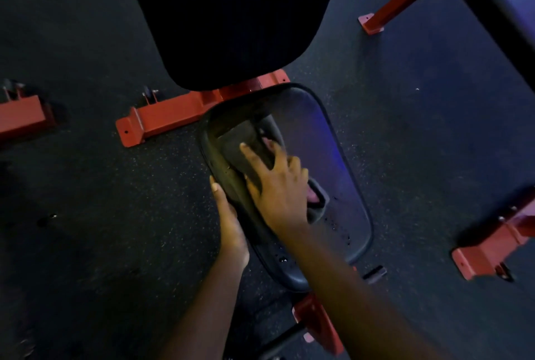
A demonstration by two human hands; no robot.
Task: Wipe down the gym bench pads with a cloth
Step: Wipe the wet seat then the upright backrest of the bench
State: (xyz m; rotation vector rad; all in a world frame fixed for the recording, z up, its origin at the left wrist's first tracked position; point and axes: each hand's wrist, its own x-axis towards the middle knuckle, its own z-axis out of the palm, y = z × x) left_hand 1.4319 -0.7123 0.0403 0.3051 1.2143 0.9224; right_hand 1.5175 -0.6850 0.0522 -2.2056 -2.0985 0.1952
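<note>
My right hand (278,183), fingers spread flat, presses the dark grey cloth (243,142) onto the black padded seat pad (341,174). My left hand (230,220) grips the pad's left edge. Water droplets (335,223) sit right of the cloth, and the pad's long axis runs away from me.

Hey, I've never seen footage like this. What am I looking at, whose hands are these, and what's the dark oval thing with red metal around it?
This is one picture from a camera worn on a person's head, looking down at their own bare hands; there is no robot. The dark oval is a gym bench's seat pad, and the bigger black shape above it is the back pad. The red pieces are frame feet standing on a speckled black floor. The right hand lies flat on a dark cloth, pressing it onto the seat pad. The left hand grips the pad's left edge. Small droplets show on the pad's near part.
</note>
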